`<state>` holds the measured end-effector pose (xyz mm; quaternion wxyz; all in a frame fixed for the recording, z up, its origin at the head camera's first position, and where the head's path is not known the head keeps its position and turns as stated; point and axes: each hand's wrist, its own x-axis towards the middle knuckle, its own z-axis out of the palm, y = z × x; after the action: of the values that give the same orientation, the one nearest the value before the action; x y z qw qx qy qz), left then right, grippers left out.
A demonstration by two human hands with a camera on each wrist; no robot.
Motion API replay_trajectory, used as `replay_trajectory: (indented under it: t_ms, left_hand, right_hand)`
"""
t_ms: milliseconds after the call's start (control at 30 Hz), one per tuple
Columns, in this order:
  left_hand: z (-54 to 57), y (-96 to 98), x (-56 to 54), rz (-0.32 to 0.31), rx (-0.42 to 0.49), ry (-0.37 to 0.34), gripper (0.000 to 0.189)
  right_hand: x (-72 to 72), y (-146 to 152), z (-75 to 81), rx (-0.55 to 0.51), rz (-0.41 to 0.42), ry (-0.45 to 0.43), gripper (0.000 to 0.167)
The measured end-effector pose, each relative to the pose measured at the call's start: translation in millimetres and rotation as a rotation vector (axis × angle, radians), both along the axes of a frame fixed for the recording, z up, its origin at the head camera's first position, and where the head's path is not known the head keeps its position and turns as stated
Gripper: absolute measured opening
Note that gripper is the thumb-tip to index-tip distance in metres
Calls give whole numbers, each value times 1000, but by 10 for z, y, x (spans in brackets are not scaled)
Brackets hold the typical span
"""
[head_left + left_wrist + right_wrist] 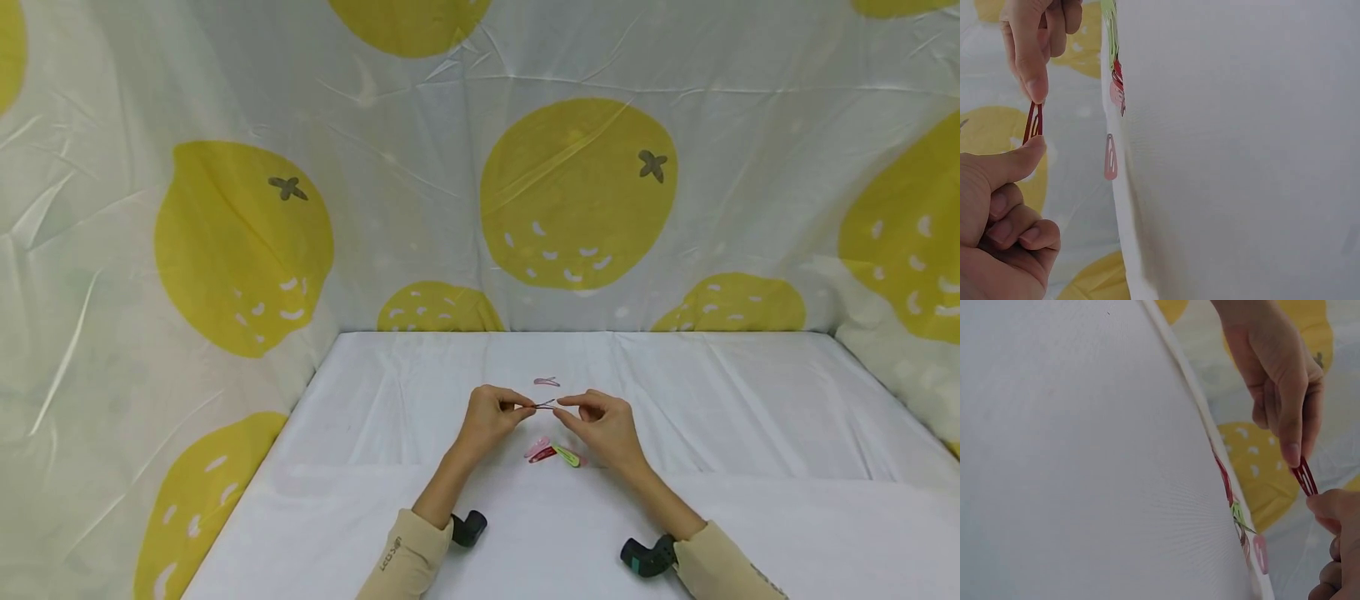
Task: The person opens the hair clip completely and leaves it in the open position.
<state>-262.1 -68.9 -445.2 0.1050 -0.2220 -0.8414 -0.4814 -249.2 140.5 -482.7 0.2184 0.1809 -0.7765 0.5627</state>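
A dark red snap hair clip [545, 407] is held above the table between both hands. My left hand [490, 419] pinches one end of it with thumb and forefinger. At the other end, the thumb and forefinger of my right hand [606, 427] hold the clip, and its two strips look spread apart in the head view. In the left wrist view the clip [1033, 122] shows an opening along its middle. Below the hands lie a pink clip [537, 447], a red clip [542, 455] and a green clip [566, 456], bunched together.
Beyond the hands, a single pale pink hair clip [547, 382] lies on the white-covered table [360, 417]. A curtain with yellow fruit prints [405, 208] stands along the back and sides. Black wrist devices [469, 528] sit at both sleeve cuffs.
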Motion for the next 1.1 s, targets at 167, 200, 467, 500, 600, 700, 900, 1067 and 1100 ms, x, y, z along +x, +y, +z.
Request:
replay_trajectory:
  t_ms: [167,200,467,500,600,700,900,1067,1100]
  left_hand:
    - [-6,32,-26,-13,-18,-33,4]
    - [-6,37,-34,-15,-21,-42,4]
    - [1,67,-95,45,-51,-24,4]
    - [7,70,-101,58,-54,-18,4]
    - [34,80,-120,81,-74,-14,4]
    - [68,100,-151,82,-114,-28,4]
    - [71,164,-286,75,-193,-62,4]
    - [-3,195,-443,87,-250,-73,5]
    - [-22,198,-469,89,-263,-70,5]
  right_hand:
    - [-2,59,29,18,-45,-117,6]
    - [-8,70,33,22,-47,-140,5]
    - [-61,85,42,41,-43,-238,7]
    - [-62,80,46,42,-41,-241,7]
    - [-64,72,60,42,-43,-253,7]
    - [-70,80,78,36,-52,-280,7]
    - [-158,107,80,65,-99,-360,7]
    - [-326,98,43,143,-143,-431,9]
    - [-356,97,37,160,-148,-437,10]
